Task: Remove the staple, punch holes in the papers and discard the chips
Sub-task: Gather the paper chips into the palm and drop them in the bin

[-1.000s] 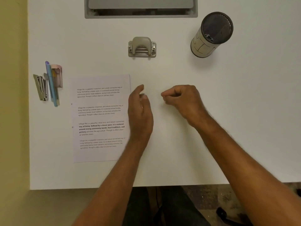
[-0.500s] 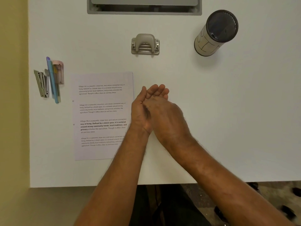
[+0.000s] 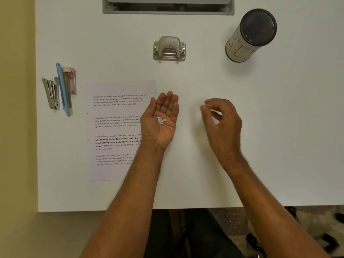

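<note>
At the far left of the frame a silver metal stapler (image 3: 50, 94) lies beside a blue plastic pen (image 3: 63, 90) and a small pink translucent case (image 3: 70, 80), none of which this step needs. Just right of them the white printed sheets of paper (image 3: 115, 127) lie flat on the white tabletop (image 3: 279, 146), with two punched holes showing near their left edge, so the punching looks done and what remains is getting rid of the chips. The left hand (image 3: 161, 121) is held palm up at the middle of the frame, partly over the right edge of the sheets, its grip spread and gently cupped, and the little pile of white round paper chips (image 3: 161, 120) sits in the hollow of that palm. To do this well, that palm should stay level and slightly cupped while it travels, since such light discs would slip off at a tilt or a quick move. Above it, at upper centre, stands the grey metal two-hole punch (image 3: 169, 48). Right of centre the right hand (image 3: 221, 118) hovers blurred, fingers curled toward the thumb; whether it pinches a chip I cannot tell. At the upper right the beige cylindrical bin with a dark mesh inside (image 3: 251, 35) seems the place to tip them, low over its mouth
</note>
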{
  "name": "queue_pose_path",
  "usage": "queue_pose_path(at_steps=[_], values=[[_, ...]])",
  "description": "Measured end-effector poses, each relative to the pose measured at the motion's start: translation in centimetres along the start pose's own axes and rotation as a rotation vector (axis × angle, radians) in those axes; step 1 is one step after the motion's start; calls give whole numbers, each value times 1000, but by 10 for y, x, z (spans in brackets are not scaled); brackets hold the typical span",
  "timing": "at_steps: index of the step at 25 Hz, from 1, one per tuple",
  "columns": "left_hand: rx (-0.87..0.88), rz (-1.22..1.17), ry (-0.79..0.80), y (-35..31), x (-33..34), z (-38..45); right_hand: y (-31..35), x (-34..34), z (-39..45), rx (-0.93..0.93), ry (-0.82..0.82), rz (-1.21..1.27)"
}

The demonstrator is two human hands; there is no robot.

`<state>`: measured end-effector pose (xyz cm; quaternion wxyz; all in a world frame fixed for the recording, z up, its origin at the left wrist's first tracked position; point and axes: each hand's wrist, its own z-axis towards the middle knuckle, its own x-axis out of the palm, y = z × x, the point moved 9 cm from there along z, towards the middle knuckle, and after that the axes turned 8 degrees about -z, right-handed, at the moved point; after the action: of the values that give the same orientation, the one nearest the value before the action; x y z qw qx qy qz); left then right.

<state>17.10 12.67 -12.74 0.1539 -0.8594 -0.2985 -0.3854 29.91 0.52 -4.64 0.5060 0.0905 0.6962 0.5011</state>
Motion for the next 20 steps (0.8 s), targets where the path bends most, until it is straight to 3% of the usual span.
queue_pose_path(at_steps=[2, 6, 11, 14, 20], values=[[20, -31, -7, -8, -3, -1, -29, 7, -11, 74, 51, -174], [54, -43, -9, -19, -8, -3, -35, 67, -31, -26, 294, -561], [67, -33, -6, -23, -11, -5, 1, 117, -25, -289, 420, -621], [60, -32, 4, -24, -9, -8, 7, 105, -36, -450, 462, -600], [59, -29, -2, -26, -11, -5, 2, 66, -22, -395, 577, -576]])
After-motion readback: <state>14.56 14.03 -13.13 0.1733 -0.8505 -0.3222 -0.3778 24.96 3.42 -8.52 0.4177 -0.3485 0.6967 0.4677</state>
